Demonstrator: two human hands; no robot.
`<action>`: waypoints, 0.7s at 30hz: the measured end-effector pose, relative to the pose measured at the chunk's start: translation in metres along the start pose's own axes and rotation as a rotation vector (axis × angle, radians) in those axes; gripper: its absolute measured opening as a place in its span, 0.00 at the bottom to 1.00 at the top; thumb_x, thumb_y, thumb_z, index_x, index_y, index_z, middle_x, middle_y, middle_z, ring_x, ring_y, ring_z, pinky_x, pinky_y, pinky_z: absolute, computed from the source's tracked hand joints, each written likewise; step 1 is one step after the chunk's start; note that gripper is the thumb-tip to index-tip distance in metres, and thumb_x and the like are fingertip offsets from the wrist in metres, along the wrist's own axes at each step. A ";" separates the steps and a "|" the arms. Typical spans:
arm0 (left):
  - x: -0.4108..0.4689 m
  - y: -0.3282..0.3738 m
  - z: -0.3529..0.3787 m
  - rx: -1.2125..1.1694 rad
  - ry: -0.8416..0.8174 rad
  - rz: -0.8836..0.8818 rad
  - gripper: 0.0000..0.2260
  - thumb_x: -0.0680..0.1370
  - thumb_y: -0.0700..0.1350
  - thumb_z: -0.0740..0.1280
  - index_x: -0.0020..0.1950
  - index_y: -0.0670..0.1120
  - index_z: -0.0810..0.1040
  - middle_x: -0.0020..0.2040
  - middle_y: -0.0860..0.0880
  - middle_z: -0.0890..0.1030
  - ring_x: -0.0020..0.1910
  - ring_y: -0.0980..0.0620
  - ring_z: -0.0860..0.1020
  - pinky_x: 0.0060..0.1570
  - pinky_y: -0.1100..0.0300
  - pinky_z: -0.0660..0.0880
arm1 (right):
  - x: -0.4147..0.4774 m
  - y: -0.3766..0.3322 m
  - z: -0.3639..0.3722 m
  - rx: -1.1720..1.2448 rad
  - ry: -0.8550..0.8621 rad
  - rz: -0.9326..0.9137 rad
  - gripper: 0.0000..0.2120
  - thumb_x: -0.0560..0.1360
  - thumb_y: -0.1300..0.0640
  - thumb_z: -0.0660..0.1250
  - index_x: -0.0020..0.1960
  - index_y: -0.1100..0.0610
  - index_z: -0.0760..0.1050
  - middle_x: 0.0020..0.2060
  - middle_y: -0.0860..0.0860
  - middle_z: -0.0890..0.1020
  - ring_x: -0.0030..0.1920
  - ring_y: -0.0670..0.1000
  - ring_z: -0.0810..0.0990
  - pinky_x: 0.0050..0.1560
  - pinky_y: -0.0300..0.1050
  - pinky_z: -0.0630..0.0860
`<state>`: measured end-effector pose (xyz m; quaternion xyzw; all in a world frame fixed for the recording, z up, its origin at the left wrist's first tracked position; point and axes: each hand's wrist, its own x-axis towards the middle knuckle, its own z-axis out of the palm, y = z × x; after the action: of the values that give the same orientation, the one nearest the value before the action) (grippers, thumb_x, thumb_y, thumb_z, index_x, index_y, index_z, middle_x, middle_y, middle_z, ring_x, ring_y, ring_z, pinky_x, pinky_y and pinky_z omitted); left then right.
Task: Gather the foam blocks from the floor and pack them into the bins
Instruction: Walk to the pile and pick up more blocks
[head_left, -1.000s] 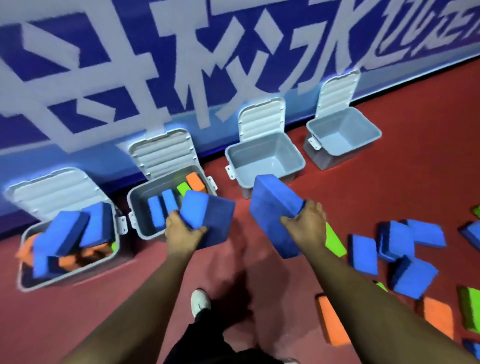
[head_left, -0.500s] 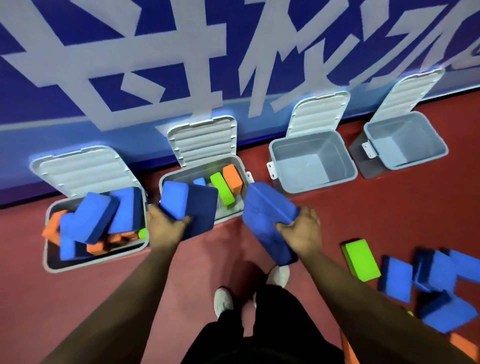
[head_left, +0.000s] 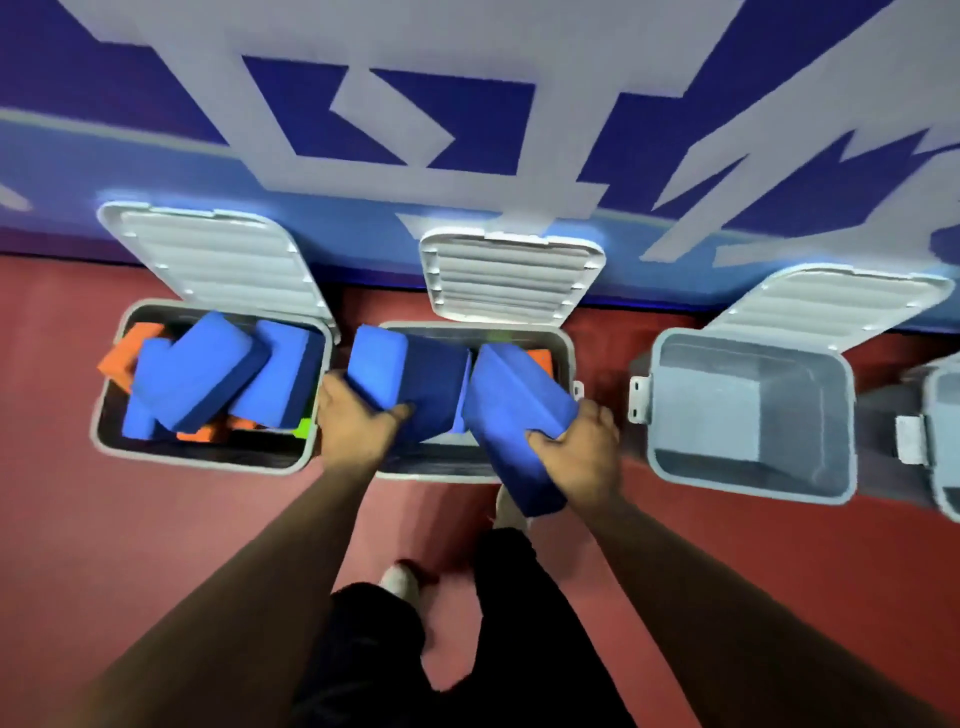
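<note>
I see left bin heaped, third bin empty. Left hand grips left block, right hand grips right block, both over middle bin (not yet dropped).

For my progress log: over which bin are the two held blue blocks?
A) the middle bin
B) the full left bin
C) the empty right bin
A: the left hand and right hand grip the left blue block and right blue block over the middle bin.

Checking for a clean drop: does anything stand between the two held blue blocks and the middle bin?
Nothing visible. The middle bin has its lid open; left block and right block hang over it.
</note>
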<state>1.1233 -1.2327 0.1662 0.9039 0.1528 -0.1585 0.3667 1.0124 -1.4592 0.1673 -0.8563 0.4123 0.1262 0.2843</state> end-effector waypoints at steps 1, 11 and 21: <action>0.014 -0.004 0.012 0.007 0.002 -0.009 0.37 0.64 0.48 0.81 0.63 0.37 0.65 0.61 0.38 0.70 0.63 0.38 0.70 0.62 0.46 0.69 | 0.019 -0.007 0.013 -0.012 -0.009 -0.002 0.35 0.67 0.45 0.74 0.65 0.64 0.69 0.59 0.62 0.75 0.61 0.64 0.73 0.62 0.52 0.69; 0.157 -0.120 0.156 -0.061 -0.148 -0.073 0.36 0.64 0.44 0.80 0.64 0.42 0.63 0.59 0.45 0.69 0.61 0.44 0.71 0.59 0.53 0.70 | 0.137 -0.015 0.217 0.085 -0.024 0.002 0.30 0.70 0.51 0.73 0.63 0.68 0.69 0.58 0.64 0.73 0.59 0.66 0.73 0.58 0.55 0.70; 0.176 -0.242 0.223 -0.119 -0.502 -0.037 0.53 0.64 0.42 0.82 0.79 0.60 0.54 0.67 0.48 0.60 0.63 0.57 0.66 0.60 0.71 0.66 | 0.140 0.019 0.354 0.382 -0.067 -0.045 0.27 0.73 0.46 0.66 0.70 0.52 0.69 0.61 0.59 0.70 0.62 0.54 0.71 0.63 0.37 0.65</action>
<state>1.1480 -1.1973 -0.2043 0.8103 0.0825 -0.3751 0.4427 1.0919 -1.3480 -0.1887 -0.7912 0.3997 0.0675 0.4579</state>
